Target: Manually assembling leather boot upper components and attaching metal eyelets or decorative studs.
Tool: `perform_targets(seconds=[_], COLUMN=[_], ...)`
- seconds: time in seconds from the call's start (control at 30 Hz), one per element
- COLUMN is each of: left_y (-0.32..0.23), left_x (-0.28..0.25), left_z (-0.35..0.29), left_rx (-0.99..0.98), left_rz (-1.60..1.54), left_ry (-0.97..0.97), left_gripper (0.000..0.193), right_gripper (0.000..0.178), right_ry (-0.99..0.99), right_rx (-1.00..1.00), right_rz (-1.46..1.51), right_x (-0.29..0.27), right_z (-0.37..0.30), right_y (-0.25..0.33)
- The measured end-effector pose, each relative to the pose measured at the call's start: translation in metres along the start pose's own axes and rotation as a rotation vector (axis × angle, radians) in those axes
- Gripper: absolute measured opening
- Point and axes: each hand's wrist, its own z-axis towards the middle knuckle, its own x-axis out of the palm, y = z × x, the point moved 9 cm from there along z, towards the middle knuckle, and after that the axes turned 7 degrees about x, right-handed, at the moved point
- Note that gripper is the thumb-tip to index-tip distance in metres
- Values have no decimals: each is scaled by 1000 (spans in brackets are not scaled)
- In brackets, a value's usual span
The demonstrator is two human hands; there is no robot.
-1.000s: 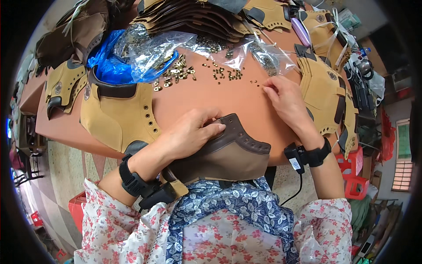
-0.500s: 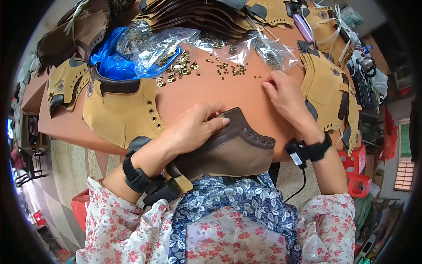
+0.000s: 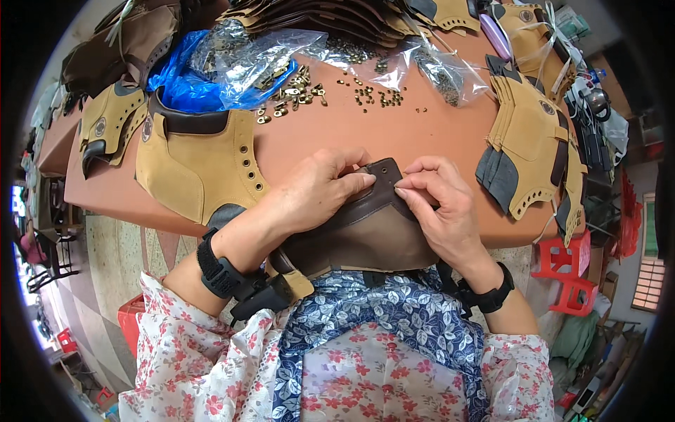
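A brown shoe upper [image 3: 362, 243] lies at the table's near edge and hangs over my apron, its dark eyelet flap standing up toward the far side. My left hand [image 3: 320, 188] grips the top of that flap, thumb in front and fingers behind. With thumb and forefinger pinched together, my right hand [image 3: 446, 205] touches the flap's right edge, just beside a small hole. Whatever sits in that pinch is too small to make out. The row of eyelets along the flap is mostly covered by my right fingers.
Beyond the hands lie loose brass lace hooks [image 3: 301, 91] and small rivets [image 3: 390, 97]. A blue plastic bag [image 3: 179, 74] and clear bags [image 3: 450, 74] of metal fittings sit behind them. Tan uppers flank me, one at left [image 3: 197, 165] and a stack at right [image 3: 527, 141].
My right hand has come from beside the small rivets back to the upper's flap. My left hand keeps its grip on the upper.
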Motion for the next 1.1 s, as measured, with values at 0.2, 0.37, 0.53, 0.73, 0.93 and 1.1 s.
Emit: perform_targets(seconds=[0.2, 0.37, 0.53, 0.73, 0.93, 1.1], left_y=[-1, -2, -5, -5, -5, -2], left_x=[0, 0, 0, -1, -1, -1], left_z=[0, -1, -2, -2, -1, 0], left_rx=[21, 35, 24, 18, 43, 42], left_rz=[0, 6, -9, 15, 45, 40], left_ry=[-3, -10, -12, -16, -22, -22], left_gripper=[17, 17, 18, 18, 17, 17], right_gripper=[7, 6, 8, 10, 11, 11], right_ry=[-2, 28, 25, -53, -67, -51], right_rx=[15, 105, 47, -118, -97, -67], right_rz=[0, 127, 52, -98, -83, -46], right_x=[4, 6, 3, 4, 2, 3], right_z=[2, 3, 6, 2, 2, 4], right_y=[-1, -6, -3, 7, 6, 5])
